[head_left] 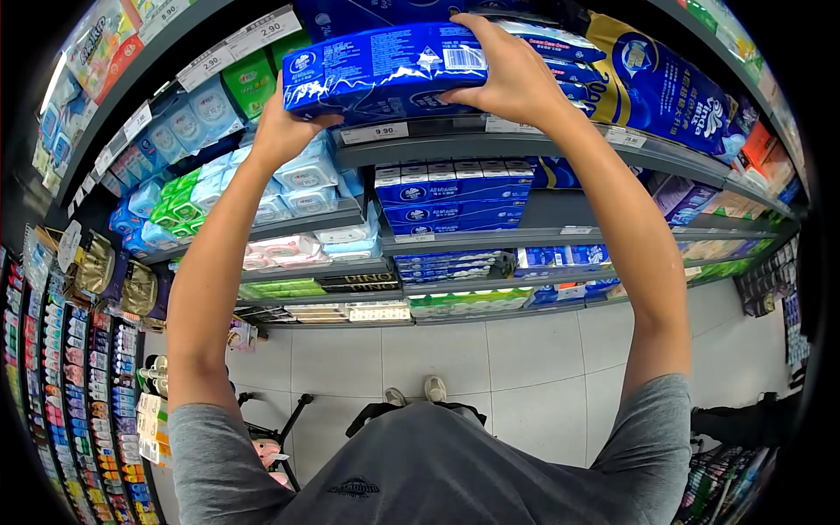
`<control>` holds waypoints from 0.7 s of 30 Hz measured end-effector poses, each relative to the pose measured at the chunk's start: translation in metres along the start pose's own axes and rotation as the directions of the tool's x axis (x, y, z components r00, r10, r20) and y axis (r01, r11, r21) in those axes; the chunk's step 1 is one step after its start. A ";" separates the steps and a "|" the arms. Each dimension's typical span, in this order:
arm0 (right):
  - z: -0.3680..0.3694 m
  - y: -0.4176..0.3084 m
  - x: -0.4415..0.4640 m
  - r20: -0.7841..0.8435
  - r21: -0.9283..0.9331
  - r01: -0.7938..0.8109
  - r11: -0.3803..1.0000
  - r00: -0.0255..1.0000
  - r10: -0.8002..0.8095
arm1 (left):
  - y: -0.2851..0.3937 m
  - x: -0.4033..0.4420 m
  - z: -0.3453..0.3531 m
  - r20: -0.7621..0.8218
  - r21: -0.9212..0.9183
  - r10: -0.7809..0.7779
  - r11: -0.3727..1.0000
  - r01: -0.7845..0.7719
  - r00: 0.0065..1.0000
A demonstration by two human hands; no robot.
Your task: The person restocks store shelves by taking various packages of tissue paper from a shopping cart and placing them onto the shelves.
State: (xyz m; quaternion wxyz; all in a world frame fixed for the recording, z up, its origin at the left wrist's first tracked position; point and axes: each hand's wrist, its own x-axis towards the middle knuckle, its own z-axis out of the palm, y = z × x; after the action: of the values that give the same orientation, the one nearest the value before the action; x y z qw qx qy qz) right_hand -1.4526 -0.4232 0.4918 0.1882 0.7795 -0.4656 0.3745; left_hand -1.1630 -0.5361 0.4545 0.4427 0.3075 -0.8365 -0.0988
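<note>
A long blue plastic-wrapped tissue pack (376,74) is held up at the upper shelf, its barcode side facing up. My left hand (289,127) grips its left end, with the thumb along the lower edge. My right hand (512,74) clasps the right end near the barcode, thumb below and fingers over the top. Just under the pack runs a shelf edge with a 9.90 price tag (374,133). To the right of my right hand lie more blue tissue packs (560,48) and a large blue and gold Vinda bag (669,92).
Below, blue tissue boxes (455,188) are stacked on a lower shelf. Wet-wipe packs (306,171) fill the shelves at left. A hanging product rack (83,385) stands far left. A black-framed cart (284,429) is on the tiled floor (534,367) near my feet.
</note>
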 end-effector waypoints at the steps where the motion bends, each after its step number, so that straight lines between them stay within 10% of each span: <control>1: 0.001 0.000 -0.001 0.003 0.001 -0.005 1.000 1.000 0.005 | -0.002 -0.002 0.002 -0.002 0.044 0.019 0.999 -0.019 1.000; 9: 0.001 -0.002 0.021 -0.034 -0.476 0.214 0.853 0.965 -0.261 | -0.007 0.009 -0.010 0.272 -0.202 -0.227 0.937 0.286 0.935; 15: -0.013 -0.015 0.042 0.247 -0.533 0.184 0.826 0.967 -0.056 | -0.017 0.018 -0.010 0.322 -0.105 -0.261 0.945 0.308 0.910; 21: 0.000 0.006 0.038 0.170 -0.514 0.197 0.835 0.977 -0.127 | -0.027 0.018 -0.006 0.287 -0.188 -0.188 0.950 0.248 0.939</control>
State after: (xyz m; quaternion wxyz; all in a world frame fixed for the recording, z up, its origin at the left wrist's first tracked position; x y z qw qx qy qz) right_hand -1.4474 -0.4482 0.5204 0.3956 0.7568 -0.4939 0.1638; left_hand -1.1543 -0.5679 0.4581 0.3442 0.3316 -0.8324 -0.2805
